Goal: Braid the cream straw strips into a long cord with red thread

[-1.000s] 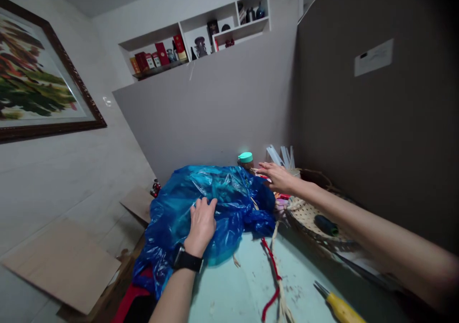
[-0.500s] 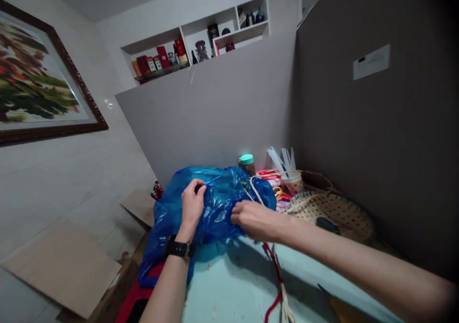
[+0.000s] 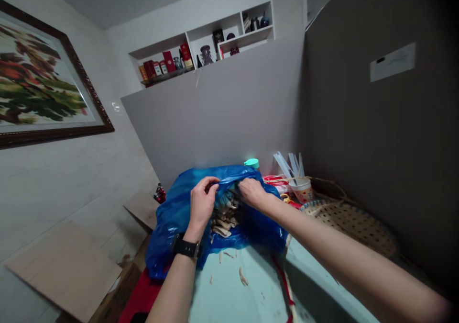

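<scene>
The blue bag [image 3: 175,213] lies on the pale green surface [image 3: 229,294], in front of and beneath both hands. The left hand [image 3: 203,203] pinches the film at the near side of the opening, thumb against fingers; the right hand [image 3: 253,192] is curled tight on the rim just across from it, its fingertips partly hidden. The hands are apart, with the gap between them showing pale brown strips [image 3: 225,220] inside the bag. A few more strips lie loose on the surface, just before the opening.

A white label [image 3: 393,62] sits on the dark panel [image 3: 358,131]; its writing is too small to read, as is any on the red boxes [image 3: 168,61]. The cup [image 3: 302,190] bears an orange print.

The bag's opening faces the wearer, and its long axis runs roughly left to right.
</scene>
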`<state>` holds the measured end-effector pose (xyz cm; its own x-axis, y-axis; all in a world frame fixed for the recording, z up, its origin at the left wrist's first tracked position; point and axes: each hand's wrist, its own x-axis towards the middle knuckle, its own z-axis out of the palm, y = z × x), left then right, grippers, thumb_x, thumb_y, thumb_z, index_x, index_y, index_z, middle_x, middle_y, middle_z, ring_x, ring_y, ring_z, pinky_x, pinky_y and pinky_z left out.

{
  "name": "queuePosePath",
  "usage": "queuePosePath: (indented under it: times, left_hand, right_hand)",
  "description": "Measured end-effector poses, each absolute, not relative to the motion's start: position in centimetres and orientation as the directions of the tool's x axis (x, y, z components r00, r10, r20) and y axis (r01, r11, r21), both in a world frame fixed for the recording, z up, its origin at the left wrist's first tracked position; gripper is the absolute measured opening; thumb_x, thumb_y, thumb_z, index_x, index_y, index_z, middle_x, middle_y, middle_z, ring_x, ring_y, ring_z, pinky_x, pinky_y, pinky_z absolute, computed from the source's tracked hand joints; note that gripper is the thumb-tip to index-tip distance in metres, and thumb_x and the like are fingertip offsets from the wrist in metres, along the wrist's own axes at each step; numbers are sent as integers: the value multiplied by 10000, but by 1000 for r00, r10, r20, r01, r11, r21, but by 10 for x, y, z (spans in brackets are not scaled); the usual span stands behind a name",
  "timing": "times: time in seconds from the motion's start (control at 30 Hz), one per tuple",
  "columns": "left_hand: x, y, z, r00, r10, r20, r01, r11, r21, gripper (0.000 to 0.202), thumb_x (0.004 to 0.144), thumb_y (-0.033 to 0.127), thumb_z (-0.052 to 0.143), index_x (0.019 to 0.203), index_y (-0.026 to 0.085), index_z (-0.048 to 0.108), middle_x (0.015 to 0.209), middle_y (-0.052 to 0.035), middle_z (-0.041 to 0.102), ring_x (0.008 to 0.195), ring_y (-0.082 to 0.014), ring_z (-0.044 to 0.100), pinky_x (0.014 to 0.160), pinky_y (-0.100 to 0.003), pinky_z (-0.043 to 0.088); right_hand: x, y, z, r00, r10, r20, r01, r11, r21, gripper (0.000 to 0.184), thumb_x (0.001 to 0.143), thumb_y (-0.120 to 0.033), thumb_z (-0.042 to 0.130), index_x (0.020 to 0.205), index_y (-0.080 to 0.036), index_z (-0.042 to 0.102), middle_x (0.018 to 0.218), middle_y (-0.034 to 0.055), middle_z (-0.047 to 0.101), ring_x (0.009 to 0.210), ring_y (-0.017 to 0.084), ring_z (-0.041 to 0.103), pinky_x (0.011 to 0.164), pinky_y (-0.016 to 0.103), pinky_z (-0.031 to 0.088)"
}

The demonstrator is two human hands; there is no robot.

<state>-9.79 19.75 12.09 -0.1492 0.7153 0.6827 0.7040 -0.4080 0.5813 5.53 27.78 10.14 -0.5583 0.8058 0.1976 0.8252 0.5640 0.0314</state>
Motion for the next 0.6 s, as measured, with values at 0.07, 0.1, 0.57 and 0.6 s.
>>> queuePosePath:
  times: [0.07,0.1,0.57,0.6]
  left_hand:
    - [-99,198,110,-104,739,666,727,-401,558,246,804,199,565,1034,228,647,1049,-38,659,838,-156,612,763,-273,484]
    - [-100,198,105,-86,749,657,741,-392,545,300,778,184,599,1069,242,647,1111,-43,642,871,-164,607,786,-285,482]
    - [-110,195,86,-246,663,707,784,-293,548,144,812,170,526,813,187,669,869,-40,647,830,-171,593,770,-278,450]
    - [-109,193,87,-256,654,712,776,-301,555,136,812,178,531,809,186,666,870,-38,645,837,-169,593,774,-274,450]
  right_hand:
    - [65,280,98,-536,824,185,841,541,26,296,912,-331,553,1117,-119,584,1073,87,613,915,180,615,783,366,529]
    - [70,281,96,-534,825,184,842,540,25,294,913,-332,553,1113,-119,585,1069,86,615,912,179,615,783,366,528]
    - [55,255,87,-654,716,244,741,672,15,198,909,-184,498,888,-77,664,858,142,676,843,194,650,730,293,488]
    - [53,253,87,-655,715,245,740,673,14,210,917,-220,506,892,-78,658,857,121,676,827,182,647,733,302,496]
